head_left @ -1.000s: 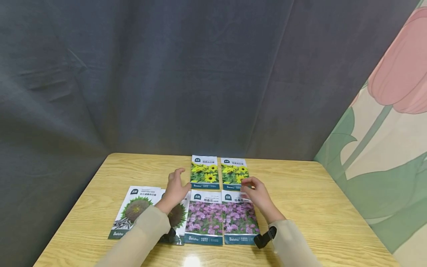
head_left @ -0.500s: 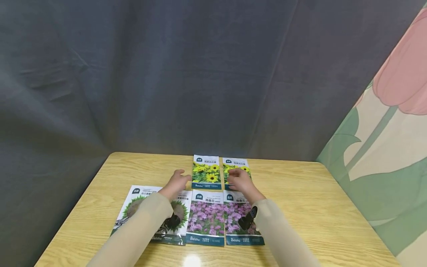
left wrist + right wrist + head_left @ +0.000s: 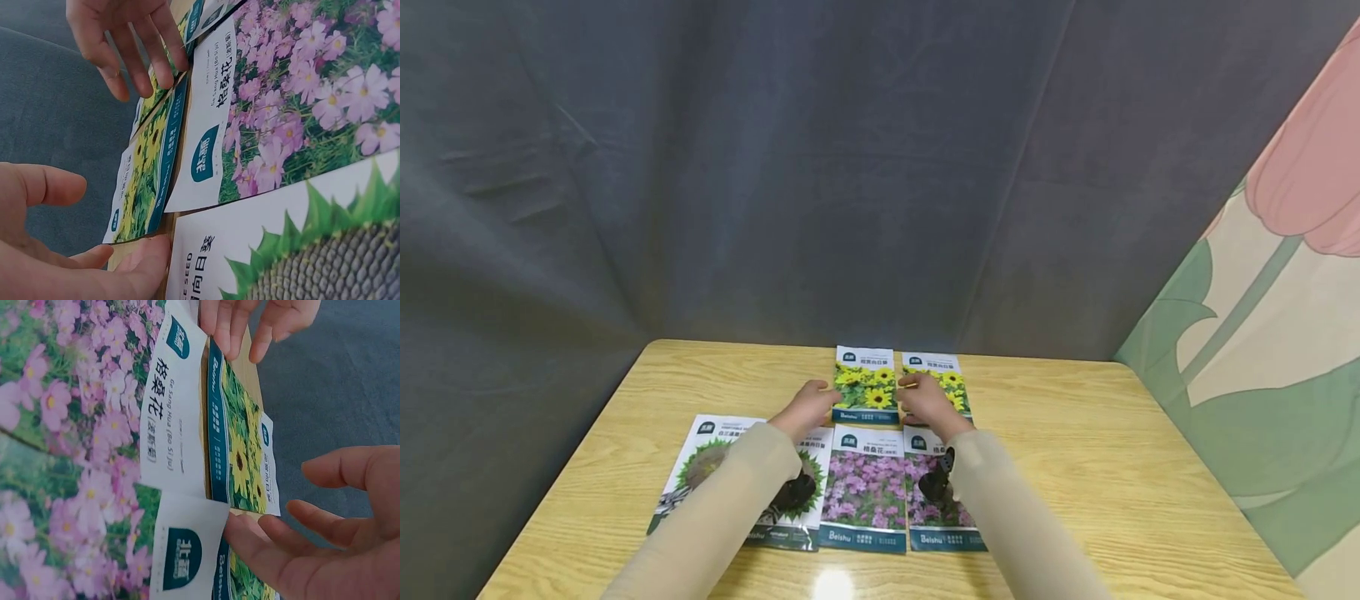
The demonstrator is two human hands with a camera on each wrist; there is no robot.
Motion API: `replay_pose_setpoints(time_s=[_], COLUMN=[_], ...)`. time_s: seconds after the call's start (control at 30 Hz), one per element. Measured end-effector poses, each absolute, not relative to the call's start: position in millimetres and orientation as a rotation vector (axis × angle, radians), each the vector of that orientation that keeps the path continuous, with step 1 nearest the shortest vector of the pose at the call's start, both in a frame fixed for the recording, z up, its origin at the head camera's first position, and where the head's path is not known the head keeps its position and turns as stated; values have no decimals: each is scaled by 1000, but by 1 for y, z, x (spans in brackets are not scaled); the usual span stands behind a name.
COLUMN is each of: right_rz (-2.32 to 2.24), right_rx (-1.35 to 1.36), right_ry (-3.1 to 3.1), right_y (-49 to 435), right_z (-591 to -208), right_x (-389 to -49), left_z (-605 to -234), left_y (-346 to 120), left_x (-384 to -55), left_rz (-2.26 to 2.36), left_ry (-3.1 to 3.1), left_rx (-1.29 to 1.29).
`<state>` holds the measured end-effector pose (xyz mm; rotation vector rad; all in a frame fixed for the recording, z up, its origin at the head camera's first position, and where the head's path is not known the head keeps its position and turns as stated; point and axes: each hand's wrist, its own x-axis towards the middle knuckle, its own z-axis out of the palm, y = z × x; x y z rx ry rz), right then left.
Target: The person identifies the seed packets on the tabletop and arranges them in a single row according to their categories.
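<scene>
In the head view, a seed packet with yellow flowers (image 3: 867, 377) lies flat at the back of the table, between my two hands. My left hand (image 3: 805, 410) is at its left edge, fingertips close to the side, thumb and fingers spread apart in the left wrist view. At its right edge is my right hand (image 3: 928, 403), which partly covers a second yellow-flower packet (image 3: 953, 382). In the right wrist view the right hand's fingers (image 3: 281, 540) are loosely bent, thumb apart, with nothing pinched between them.
Two pink-flower packets (image 3: 864, 492) lie in front of the yellow ones, the right one partly under my right sleeve. Left of them are two sunflower packets (image 3: 709, 458), partly hidden by my left arm. A dark grey curtain (image 3: 865, 183) hangs behind the wooden table (image 3: 1060, 450).
My right hand has moved left and slightly back, from the right yellow packet's far side to the left packet's right edge. My left hand has shifted slightly right. The packets lie where they were.
</scene>
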<state>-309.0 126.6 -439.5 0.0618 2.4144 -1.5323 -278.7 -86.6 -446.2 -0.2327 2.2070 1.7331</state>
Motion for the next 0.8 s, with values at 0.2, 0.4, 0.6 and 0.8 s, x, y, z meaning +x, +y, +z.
replay_pose_setpoints(time_s=[0.2,0.4,0.6,0.8], right_rz=[-1495,-1545,-1642,-1627], right_rx=[67,60,90,82], right_ry=[2437,2361,2221,2230], right_y=[122,127,134,135], right_z=[-437,-438,-440,-442], right_x=[-305,-307,-312,-311], left_z=[-447,-447,-450,-453], left_y=[-83,-83,-87,-90], left_x=[-279,-280,-282,-284], left_rz=[1721,1736,1815,1866], left_ry=[2206,2193,2163,2152], left_rx=[-252,-240,-217,-191])
